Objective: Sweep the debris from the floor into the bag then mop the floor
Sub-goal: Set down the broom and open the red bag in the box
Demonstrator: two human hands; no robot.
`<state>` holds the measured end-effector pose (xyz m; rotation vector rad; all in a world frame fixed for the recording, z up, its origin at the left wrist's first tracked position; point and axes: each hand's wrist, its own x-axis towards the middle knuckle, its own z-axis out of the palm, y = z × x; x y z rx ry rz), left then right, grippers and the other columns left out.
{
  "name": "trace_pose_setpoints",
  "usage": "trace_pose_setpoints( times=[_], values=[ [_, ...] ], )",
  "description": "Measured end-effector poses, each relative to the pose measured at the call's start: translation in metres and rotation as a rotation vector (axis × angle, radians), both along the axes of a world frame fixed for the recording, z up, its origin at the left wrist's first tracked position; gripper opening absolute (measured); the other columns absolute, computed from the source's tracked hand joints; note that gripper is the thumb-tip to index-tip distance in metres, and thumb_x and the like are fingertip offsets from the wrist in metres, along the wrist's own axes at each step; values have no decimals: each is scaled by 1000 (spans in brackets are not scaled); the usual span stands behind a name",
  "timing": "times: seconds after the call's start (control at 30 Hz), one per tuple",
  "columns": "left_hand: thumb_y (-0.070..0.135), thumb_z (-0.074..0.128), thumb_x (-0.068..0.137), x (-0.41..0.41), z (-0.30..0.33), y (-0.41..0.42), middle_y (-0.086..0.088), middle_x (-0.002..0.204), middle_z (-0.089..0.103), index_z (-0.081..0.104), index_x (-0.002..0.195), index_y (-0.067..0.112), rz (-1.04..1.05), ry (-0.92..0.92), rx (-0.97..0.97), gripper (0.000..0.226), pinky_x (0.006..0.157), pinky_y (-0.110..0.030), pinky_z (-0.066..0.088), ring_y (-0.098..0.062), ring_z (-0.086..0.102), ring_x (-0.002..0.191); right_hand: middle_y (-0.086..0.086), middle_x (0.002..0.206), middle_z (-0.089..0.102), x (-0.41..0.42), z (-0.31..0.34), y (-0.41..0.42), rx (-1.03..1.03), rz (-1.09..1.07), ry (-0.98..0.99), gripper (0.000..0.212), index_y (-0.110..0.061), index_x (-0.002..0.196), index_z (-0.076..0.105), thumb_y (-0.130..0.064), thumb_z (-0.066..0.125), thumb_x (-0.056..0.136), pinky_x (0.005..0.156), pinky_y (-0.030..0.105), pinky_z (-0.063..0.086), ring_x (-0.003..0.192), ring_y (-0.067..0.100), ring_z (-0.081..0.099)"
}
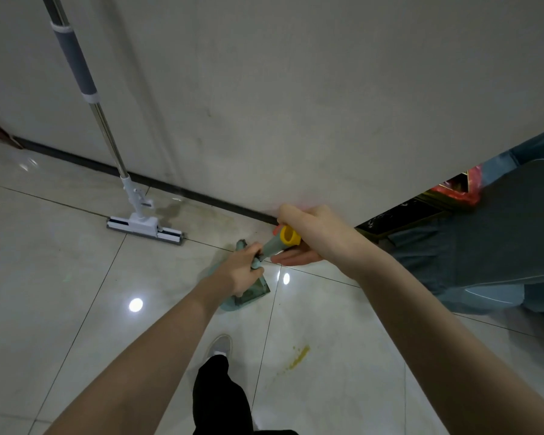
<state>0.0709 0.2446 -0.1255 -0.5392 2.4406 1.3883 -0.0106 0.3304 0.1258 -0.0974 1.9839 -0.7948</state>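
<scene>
Head view: left grip [239, 271] clenches the dustpan handle [255, 262], right grip [308, 237] holds the broom handle [277, 243]; mop [145, 226] leans at the wall's baseboard [76, 161], open floor [60, 277] leftward.

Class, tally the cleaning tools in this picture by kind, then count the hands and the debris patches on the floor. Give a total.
Mop, leaning against the wall: 1
Dustpan, green, gripped by the left hand: 1
Broom handle, green with a yellow end, in the right hand: 1
Hands: 2
Yellow debris patch on the floor: 1
Total: 6
</scene>
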Motion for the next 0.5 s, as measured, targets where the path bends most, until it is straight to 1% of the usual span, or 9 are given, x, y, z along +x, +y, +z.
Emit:
trace_pose_setpoints(
  times=[0.1,0.2,0.23,0.3,0.37,0.43,0.5],
  values=[
    [22,58,88,0,-2,1,-1,109,55,46,117,25,-11,10,-41,31,85,-41,50,-21,56,95,16,80,76,-2,-1,6,-14,2,8,50,-1,102,65,-48,58,87,78,36,62,70,24,76],
    [21,58,89,5,-3,5,1,100,57,49,110,21,-32,68,-81,24,78,-39,49,-21,55,90,16,84,76,-7,0,17,-58,-31,-2,63,-3,105,65,-62,57,85,80,37,62,73,24,76],
    [23,57,89,8,-2,7,1,100,58,50,112,21,-39,86,-104,24,77,-39,49,-21,56,89,15,85,76,-9,-1,21,-68,-29,-10,67,-3,106,66,-66,55,84,79,37,61,74,24,76],
    [31,52,88,13,1,11,0,105,61,52,120,23,-37,101,-199,32,75,-39,50,-23,59,91,12,84,77,-11,-3,30,-93,17,-23,73,-3,106,68,-70,48,85,78,38,62,76,23,76],
    [37,51,90,17,9,13,-1,107,63,52,125,25,1,60,-346,36,74,-37,51,-25,61,92,12,88,77,-14,-9,38,-133,53,-40,71,-7,109,69,-70,41,88,79,40,61,81,22,76],
    [38,50,93,18,20,16,-2,107,63,50,124,24,11,-38,-453,34,75,-37,51,-26,61,95,12,97,74,-20,-18,49,-153,59,-35,63,-15,111,69,-67,39,91,76,39,62,84,21,75],
    [42,46,96,19,28,21,-5,107,63,48,123,21,4,-124,-560,34,76,-37,48,-27,60,97,9,103,72,-30,-29,62,-144,76,-9,55,-18,110,67,-63,39,94,75,38,62,85,21,75]
  ],
)
